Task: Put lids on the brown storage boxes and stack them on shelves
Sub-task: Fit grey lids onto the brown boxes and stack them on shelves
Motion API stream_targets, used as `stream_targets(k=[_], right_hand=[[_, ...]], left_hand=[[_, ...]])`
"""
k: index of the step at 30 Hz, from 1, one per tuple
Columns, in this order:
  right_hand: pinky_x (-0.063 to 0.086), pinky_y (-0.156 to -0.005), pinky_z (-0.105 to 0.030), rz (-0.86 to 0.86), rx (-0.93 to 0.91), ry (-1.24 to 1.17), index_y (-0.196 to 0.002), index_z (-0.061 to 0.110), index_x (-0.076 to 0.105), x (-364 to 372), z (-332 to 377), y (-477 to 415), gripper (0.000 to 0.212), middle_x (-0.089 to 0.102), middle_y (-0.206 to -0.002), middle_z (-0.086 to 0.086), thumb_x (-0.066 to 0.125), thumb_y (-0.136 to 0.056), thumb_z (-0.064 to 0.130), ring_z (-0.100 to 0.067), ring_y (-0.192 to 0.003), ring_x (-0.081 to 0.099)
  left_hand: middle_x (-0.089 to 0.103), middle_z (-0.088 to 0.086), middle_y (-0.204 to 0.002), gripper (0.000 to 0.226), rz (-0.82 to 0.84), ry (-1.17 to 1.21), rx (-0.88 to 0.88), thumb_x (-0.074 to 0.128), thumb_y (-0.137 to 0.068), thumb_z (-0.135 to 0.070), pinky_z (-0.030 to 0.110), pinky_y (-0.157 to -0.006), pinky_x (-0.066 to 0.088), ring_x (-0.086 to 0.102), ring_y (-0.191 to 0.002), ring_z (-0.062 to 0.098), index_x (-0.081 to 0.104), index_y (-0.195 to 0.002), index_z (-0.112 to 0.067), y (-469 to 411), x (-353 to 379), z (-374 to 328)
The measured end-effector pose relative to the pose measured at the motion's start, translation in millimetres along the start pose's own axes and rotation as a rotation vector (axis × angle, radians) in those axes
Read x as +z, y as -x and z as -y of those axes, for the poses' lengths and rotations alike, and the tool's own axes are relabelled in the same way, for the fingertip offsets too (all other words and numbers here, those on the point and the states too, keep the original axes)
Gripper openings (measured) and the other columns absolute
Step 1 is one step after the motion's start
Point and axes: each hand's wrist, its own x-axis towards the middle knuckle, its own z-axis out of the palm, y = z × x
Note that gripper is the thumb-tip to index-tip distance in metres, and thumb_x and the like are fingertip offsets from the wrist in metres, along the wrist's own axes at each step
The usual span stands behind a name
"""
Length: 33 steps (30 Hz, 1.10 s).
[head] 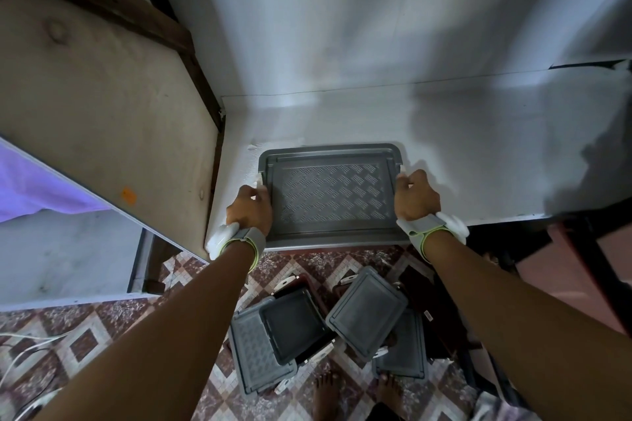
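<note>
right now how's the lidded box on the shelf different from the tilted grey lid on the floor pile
The lidded box lies flat and square on the white shelf; the tilted grey lid lies skewed atop the floor pile. The box is held at both ends by the left hand and right hand; the floor lid is untouched. Both show a grey, rectangular, patterned top.

Lidded box [330,195] at shelf [478,154] front edge — left hand [249,212], right hand [415,195] gripping its short sides.
</note>
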Motion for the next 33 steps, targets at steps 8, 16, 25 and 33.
stream_targets(k=[8, 16, 25, 33], right_hand=[[0.036, -0.070, -0.031, 0.069, 0.026, -0.039, -0.115, 0.002, 0.046, 2, 1, -9, 0.034, 0.056, -0.086, -0.016, 0.043, -0.101, 0.033, -0.040, -0.091, 0.063], [0.038, -0.075, -0.031, 0.136, 0.149, -0.036, -0.111, 0.000, 0.060, -6, -1, -2, 0.059, 0.066, -0.110, -0.022, 0.040, -0.098, 0.054, -0.039, -0.100, 0.062], [0.044, -0.090, -0.036, 0.235, 0.217, -0.027, -0.117, -0.004, 0.064, -18, -13, 30, 0.071, 0.061, -0.125, -0.023, 0.033, -0.099, 0.057, -0.038, -0.111, 0.058], [0.045, -0.074, -0.038, 0.173, 0.179, -0.096, -0.073, -0.001, 0.063, -66, -28, 51, 0.068, 0.065, -0.090, -0.020, 0.039, -0.096, 0.058, -0.034, -0.083, 0.060]], left_hand=[[0.066, 0.013, -0.110, 0.032, 0.073, 0.141, -0.071, 0.054, -0.095, -0.049, 0.033, -0.077, 0.042, 0.054, -0.086, 0.031, 0.053, -0.109, -0.020, -10, 3, -1], [0.066, 0.013, -0.126, 0.048, 0.087, 0.067, -0.033, 0.054, -0.095, -0.051, 0.036, -0.092, 0.047, 0.060, -0.116, 0.037, 0.062, -0.126, -0.015, -14, 3, 4], [0.068, 0.021, -0.115, 0.063, 0.244, 0.010, 0.038, 0.036, -0.102, -0.053, 0.040, -0.092, 0.047, 0.062, -0.106, 0.040, 0.071, -0.109, -0.001, -13, -9, 4], [0.067, 0.012, -0.088, 0.037, 0.430, 0.535, -0.122, 0.061, -0.069, -0.053, 0.043, -0.077, 0.054, 0.062, -0.080, 0.034, 0.062, -0.075, -0.016, 24, -36, 12]])
